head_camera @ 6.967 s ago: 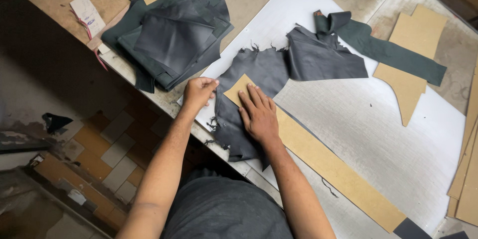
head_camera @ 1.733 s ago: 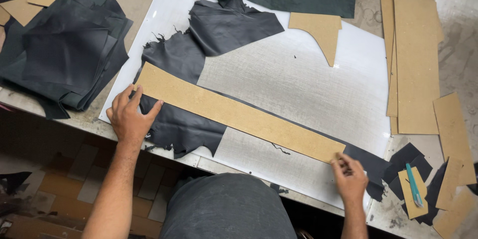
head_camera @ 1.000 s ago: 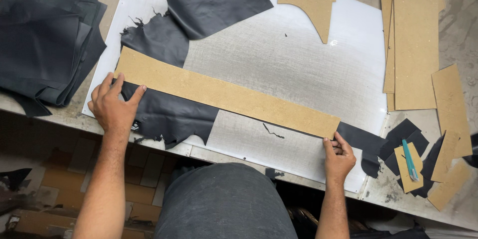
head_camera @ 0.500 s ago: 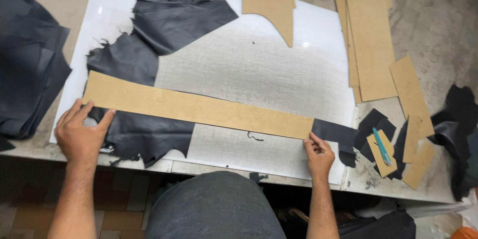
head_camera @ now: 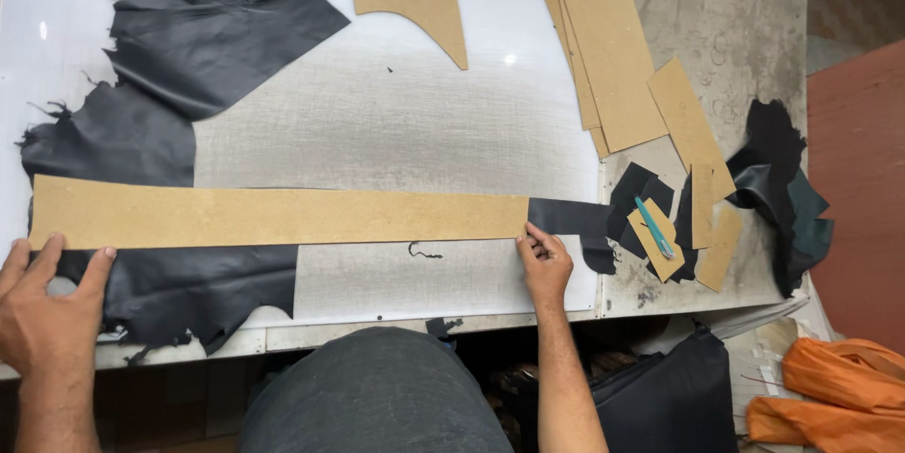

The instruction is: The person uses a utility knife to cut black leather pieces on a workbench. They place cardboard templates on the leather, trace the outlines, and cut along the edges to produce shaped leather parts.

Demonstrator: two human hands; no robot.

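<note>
cardboard strip [head_camera: 283, 217] | left hand [head_camera: 47, 307] fingers spread on end | right hand [head_camera: 545, 264] fingers pinch corner

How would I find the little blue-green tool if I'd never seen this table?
Start at the big white cutting board and go past its right edge, to the heap of dark leather scraps and small cardboard pieces. The teal tool lies slantwise on a small tan cardboard piece there. It is the only bright, thin thing among brown and black bits.
</note>
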